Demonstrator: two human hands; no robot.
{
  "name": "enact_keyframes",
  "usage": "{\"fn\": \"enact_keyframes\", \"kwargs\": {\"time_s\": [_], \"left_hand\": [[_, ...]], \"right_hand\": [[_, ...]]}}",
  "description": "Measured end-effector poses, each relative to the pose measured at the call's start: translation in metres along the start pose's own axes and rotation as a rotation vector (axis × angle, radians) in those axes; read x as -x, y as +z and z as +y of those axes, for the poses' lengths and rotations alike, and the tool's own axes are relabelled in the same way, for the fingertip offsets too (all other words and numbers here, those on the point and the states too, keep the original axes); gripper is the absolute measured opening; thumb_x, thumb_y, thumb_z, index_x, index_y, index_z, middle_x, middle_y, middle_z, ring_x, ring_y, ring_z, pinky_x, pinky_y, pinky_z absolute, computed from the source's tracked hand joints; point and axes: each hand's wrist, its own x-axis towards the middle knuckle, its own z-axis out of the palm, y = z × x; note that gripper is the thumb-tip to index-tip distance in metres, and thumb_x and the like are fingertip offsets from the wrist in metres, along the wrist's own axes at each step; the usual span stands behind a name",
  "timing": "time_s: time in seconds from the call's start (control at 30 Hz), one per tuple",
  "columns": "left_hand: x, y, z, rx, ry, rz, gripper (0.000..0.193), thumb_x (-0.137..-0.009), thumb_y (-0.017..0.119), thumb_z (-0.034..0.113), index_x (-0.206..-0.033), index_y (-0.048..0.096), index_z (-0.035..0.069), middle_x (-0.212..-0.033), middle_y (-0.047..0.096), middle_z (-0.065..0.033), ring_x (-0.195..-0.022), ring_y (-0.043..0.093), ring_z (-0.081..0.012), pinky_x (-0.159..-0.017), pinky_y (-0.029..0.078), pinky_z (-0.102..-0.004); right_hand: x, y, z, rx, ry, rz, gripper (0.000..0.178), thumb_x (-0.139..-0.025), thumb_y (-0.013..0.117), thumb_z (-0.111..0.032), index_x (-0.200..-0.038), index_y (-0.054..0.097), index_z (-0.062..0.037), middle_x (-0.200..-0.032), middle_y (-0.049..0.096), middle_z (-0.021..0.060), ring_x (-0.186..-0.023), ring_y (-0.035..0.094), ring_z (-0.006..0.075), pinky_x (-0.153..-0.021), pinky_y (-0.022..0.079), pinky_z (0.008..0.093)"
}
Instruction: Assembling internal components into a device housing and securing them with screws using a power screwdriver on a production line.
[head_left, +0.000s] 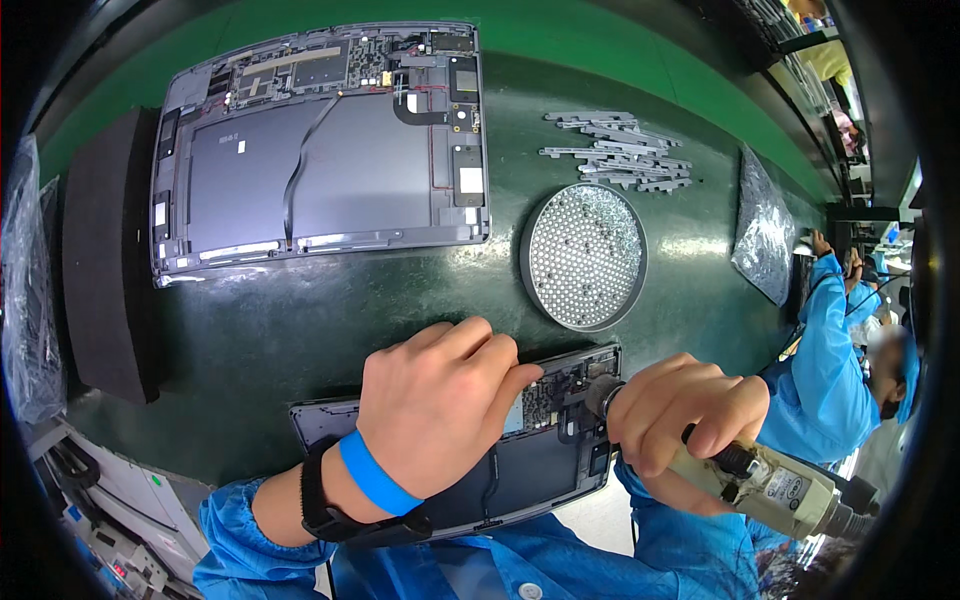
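Observation:
My right hand (685, 415) is wrapped round a cream-coloured power screwdriver (785, 492), which lies slantwise with its dark nose over the right part of an opened tablet housing (545, 468). The driver's tip is hidden, so contact with a screw cannot be told. My left hand (435, 390), with a blue band and a black strap at the wrist, rests over the far edge of that housing. Its fingers are curled and the thumb pressed in beside the circuit board; anything pinched there is hidden. The housing is tilted at the near edge of the bench, above my lap.
A second opened housing (370, 165) lies at the far left. A round perforated tray (588, 258) holds small dark screws. Beyond it are piled grey metal strips (620, 150). Black foam (105, 255) and plastic bags (765, 225) flank the bench. A co-worker in blue (825, 370) sits at right.

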Motion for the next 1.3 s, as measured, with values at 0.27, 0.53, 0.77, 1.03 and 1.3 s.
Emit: {"fn": "enact_keyframes", "kwargs": {"time_s": [0.27,0.53,0.77,1.03,1.3], "left_hand": [[-0.001,-0.001,0.001,-0.002,0.0,-0.002,0.02,-0.081,0.081,0.018,-0.072,0.067,0.007,-0.069,0.057,-0.006,-0.062,0.062,-0.0267,-0.053,0.047,-0.0379],[0.0,0.001,0.0,-0.013,0.008,-0.005,0.021,-0.082,0.081,0.019,-0.073,0.067,0.006,-0.07,0.058,-0.0061,-0.063,0.062,-0.0269,-0.054,0.047,-0.0377],[0.001,0.0,0.002,-0.014,0.013,-0.016,0.016,-0.081,0.08,0.016,-0.076,0.069,0.006,-0.071,0.059,-0.0064,-0.066,0.063,-0.0274,-0.057,0.049,-0.0383],[-0.001,-0.023,0.007,0.046,-0.026,-0.11,0.012,-0.081,0.077,0.006,-0.092,0.075,0.001,-0.086,0.071,-0.0112,-0.072,0.066,-0.0317,-0.065,0.052,-0.0371],[0.0,-0.033,-0.003,0.047,0.015,-0.18,0.013,-0.081,0.076,0.001,-0.094,0.075,-0.002,-0.086,0.072,-0.0146,-0.068,0.066,-0.0292,-0.061,0.051,-0.0346]], "right_hand": [[0.003,0.001,0.003,0.044,0.06,0.016,0.044,-0.096,0.064,-0.054,-0.099,0.052,-0.0117,-0.054,0.058,0.005,-0.044,0.058,0.0214,-0.045,0.05,0.0349],[0.006,0.0,0.013,0.059,0.015,0.001,0.049,-0.092,0.07,-0.053,-0.095,0.051,-0.0089,-0.058,0.06,0.0038,-0.046,0.059,0.0185,-0.047,0.052,0.0339],[0.002,-0.001,0.011,0.006,0.023,-0.024,0.05,-0.093,0.067,-0.057,-0.091,0.052,-0.0094,-0.056,0.059,0.0054,-0.045,0.059,0.0191,-0.047,0.052,0.0336],[-0.016,-0.028,-0.002,-0.49,0.062,0.242,0.06,-0.097,0.053,-0.066,-0.114,0.046,-0.0086,-0.052,0.048,0.0027,-0.04,0.045,0.0155,-0.037,0.041,0.0331],[0.015,-0.087,-0.027,-0.713,-0.07,1.045,0.067,-0.099,0.055,-0.063,-0.127,0.052,-0.0031,-0.082,0.051,0.0048,-0.077,0.051,0.0191,-0.082,0.044,0.0347]]}}
